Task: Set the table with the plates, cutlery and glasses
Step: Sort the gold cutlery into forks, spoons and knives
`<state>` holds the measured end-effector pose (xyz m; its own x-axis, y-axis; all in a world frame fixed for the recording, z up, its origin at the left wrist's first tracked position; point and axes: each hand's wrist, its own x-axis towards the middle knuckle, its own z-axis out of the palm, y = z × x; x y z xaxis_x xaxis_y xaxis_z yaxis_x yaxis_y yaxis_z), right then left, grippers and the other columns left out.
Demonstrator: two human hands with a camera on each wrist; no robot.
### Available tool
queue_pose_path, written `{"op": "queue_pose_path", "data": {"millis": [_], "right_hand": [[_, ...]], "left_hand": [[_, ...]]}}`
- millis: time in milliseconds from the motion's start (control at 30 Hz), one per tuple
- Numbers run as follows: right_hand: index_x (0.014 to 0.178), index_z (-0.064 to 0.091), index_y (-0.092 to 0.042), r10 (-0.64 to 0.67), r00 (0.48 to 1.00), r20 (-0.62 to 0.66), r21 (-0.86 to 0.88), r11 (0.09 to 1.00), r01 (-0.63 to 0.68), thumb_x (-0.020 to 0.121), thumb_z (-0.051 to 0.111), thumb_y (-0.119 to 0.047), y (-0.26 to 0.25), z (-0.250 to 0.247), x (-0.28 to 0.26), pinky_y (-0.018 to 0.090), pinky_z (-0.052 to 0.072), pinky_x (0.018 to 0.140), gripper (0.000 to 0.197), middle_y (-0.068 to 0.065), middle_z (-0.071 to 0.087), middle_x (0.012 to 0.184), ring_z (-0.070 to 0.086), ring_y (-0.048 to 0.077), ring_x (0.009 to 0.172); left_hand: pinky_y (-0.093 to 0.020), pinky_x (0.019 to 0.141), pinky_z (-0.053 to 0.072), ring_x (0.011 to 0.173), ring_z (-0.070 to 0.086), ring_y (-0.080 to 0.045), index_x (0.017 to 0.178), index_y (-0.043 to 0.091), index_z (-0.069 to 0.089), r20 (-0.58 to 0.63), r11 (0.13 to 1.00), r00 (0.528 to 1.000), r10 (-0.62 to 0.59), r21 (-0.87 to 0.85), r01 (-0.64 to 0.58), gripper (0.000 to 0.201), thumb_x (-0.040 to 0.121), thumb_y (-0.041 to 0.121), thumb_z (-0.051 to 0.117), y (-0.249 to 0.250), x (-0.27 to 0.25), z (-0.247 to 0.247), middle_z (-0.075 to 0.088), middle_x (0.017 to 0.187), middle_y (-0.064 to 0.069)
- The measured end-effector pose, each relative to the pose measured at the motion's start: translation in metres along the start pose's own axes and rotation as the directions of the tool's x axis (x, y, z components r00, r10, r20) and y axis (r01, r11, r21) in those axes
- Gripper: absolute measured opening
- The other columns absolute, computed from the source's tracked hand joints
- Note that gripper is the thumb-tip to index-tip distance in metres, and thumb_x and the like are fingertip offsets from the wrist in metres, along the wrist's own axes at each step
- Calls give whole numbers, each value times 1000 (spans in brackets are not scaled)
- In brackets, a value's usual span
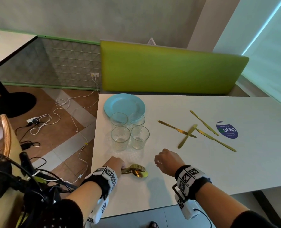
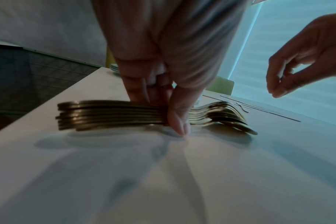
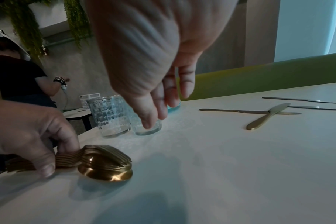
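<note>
My left hand [image 1: 115, 163] pinches the stacked forks and spoons [image 1: 135, 170] to keep them bundled; my right hand [image 1: 166, 160] hangs relaxed, empty.

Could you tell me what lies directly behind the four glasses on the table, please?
Behind the four glasses lies a stack of light blue plates, near the table's far left corner. The glasses cover the stack's near edge, and how many plates it holds cannot be told.

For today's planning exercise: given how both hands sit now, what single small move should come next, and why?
Probably the right hand should pick one piece off the gold spoon-and-fork stack: the left hand pinches its handles on the table, and the right is empty.
</note>
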<state>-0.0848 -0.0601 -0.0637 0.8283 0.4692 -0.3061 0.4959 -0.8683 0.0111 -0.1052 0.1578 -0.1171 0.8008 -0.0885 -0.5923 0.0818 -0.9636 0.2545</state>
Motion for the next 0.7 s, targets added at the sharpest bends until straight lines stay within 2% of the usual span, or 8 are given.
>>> {"op": "queue_pose_path", "data": {"millis": [100, 200, 367, 600, 700], "right_hand": [[113, 63, -20, 14, 1000, 2, 3, 1000, -14, 95, 45, -24, 6, 1, -1, 30, 43, 88, 26, 4, 62, 115, 51, 20, 114], [112, 63, -20, 38, 999, 14, 11, 999, -38, 94, 46, -23, 12, 2, -1, 30, 44, 87, 25, 4, 61, 114, 52, 20, 113], [112, 63, -22, 65, 998, 18, 16, 998, -66, 95, 46, -24, 20, 1, 0, 30, 45, 89, 25, 3, 60, 115, 55, 20, 111], [110, 63, -21, 67, 998, 12, 18, 998, -67, 95, 46, -23, 27, 0, 1, 30, 45, 87, 23, 3, 61, 114, 54, 20, 111], [109, 64, -21, 66, 998, 7, 11, 998, -66, 95, 46, -23, 31, -2, 1, 29, 45, 86, 23, 3, 62, 113, 53, 19, 111]], "left_hand": [[-18, 76, 45, 98, 64, -19, 109, 16, 69, -17, 1000, 1000, -4, 8, 4, 31, 80, 8, 61, -1, 0, -2, 57, 94, 1], [-25, 84, 50, 105, 64, -22, 108, 11, 68, -46, 1000, 999, -26, 3, 26, 27, 82, 14, 62, -1, 0, -4, 68, 109, -7], [-27, 96, 49, 114, 60, -21, 124, 20, 61, -19, 998, 999, -44, -35, 43, 46, 79, 17, 70, 2, 2, -5, 61, 126, -7], [-27, 94, 48, 114, 59, -23, 120, 7, 61, -32, 1000, 999, -26, -6, 26, 46, 79, 28, 70, 10, 0, -11, 62, 122, -11], [-30, 92, 49, 112, 60, -25, 115, 2, 61, -30, 999, 999, -39, 16, 40, 44, 80, 27, 69, 14, -1, -13, 62, 121, -14]]}}
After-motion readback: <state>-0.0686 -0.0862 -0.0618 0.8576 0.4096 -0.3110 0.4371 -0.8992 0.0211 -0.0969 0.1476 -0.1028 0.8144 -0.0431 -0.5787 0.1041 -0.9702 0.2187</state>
